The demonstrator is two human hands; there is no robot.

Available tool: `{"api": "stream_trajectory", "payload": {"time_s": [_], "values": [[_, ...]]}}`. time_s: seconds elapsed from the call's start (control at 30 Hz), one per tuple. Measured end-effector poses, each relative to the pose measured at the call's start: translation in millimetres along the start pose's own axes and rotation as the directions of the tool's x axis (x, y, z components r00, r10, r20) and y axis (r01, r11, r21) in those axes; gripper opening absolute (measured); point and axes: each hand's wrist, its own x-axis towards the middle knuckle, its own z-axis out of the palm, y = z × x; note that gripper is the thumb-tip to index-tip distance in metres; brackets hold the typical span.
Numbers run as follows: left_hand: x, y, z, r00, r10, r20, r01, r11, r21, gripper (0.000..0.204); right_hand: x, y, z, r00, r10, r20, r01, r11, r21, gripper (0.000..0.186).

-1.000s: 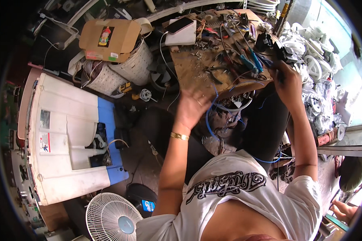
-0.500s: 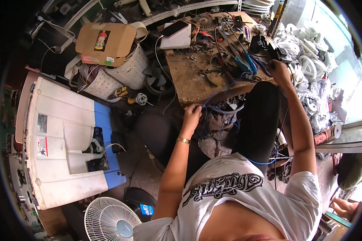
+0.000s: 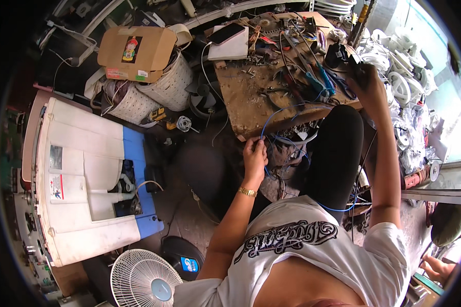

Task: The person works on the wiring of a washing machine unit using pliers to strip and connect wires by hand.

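The left hand [image 3: 255, 158] pinches a thin blue wire [image 3: 265, 124] beside the brown wooden table [image 3: 241, 94]. The right hand [image 3: 369, 92] is farther right, its grip unclear.

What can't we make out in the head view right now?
All head view:
Right hand: its own fingers and shadow hide what it holds, if anything.
Blue wire: the left hand covers the pinched stretch.
White basket: contents mostly hidden by the cardboard box.
Fan: bottom cut off by the lower edge.

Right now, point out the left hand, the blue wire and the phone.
Left hand [image 3: 254, 161]: head view, middle of hand.
Blue wire [image 3: 267, 121]: head view, bend above hand.
Phone [image 3: 227, 34]: head view, dark screen.
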Motion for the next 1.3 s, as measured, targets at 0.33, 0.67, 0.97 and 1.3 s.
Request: {"api": "stream_trajectory", "payload": {"time_s": [0.33, 0.67, 0.97, 1.3], "values": [[-38, 23, 20, 0.997, -0.024, 0.069, 0.026, 0.999, -0.026, 0.012, -160, -59, 106, 0.506, -0.172, 0.845, -0.852, -0.249, 0.46, 0.041], [-69, 4, 1, 0.969, -0.17, 0.179, 0.182, 0.982, -0.052, 0.009, -178, -65, 138, 0.558, -0.255, 0.789, -0.792, 0.119, 0.599, 0.025], [-82, 13, -5, 0.956, 0.091, 0.279, -0.19, 0.916, 0.353, 0.014, -184, -64, 144, 0.535, -0.338, 0.775, -0.755, 0.222, 0.618, 0.023], [-97, 27, -9, 0.942, 0.184, 0.28, -0.326, 0.697, 0.639, 0.013, -191, -76, 138, 0.595, -0.281, 0.753, -0.732, 0.198, 0.652, 0.018]]}}
